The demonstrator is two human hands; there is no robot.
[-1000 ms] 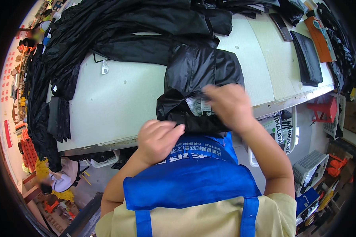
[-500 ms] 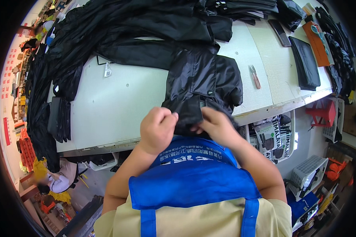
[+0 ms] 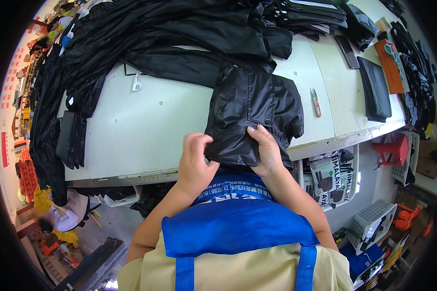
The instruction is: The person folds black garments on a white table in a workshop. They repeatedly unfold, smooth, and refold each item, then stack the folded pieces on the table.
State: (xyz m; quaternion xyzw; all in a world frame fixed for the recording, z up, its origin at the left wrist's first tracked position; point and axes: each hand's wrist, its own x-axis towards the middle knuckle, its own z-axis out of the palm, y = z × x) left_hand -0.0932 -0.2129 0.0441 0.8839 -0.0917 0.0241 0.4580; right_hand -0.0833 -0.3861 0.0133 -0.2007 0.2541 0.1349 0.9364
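Observation:
A shiny black jacket with a front placket and a snap button lies bunched at the table's near edge, one long sleeve stretching to the left. My left hand is closed at the left side of its lower part, fingers curled by the fabric edge. On the right side, my right hand grips the same lower part, thumb on top near the snap and its other fingers hidden beneath. Between the hands the cloth is spread fairly flat. Small pink-handled thread snips lie on the table to the right.
Black garments are heaped along the far and left sides of the table. A phone, a black folded packet and an orange box sit at the right. Below stand a red stool and crates.
My right hand has turned, its thumb now on top of the cloth. The lower part of the jacket, folded and bunched before, is now spread between my hands. The whole view has shifted slightly.

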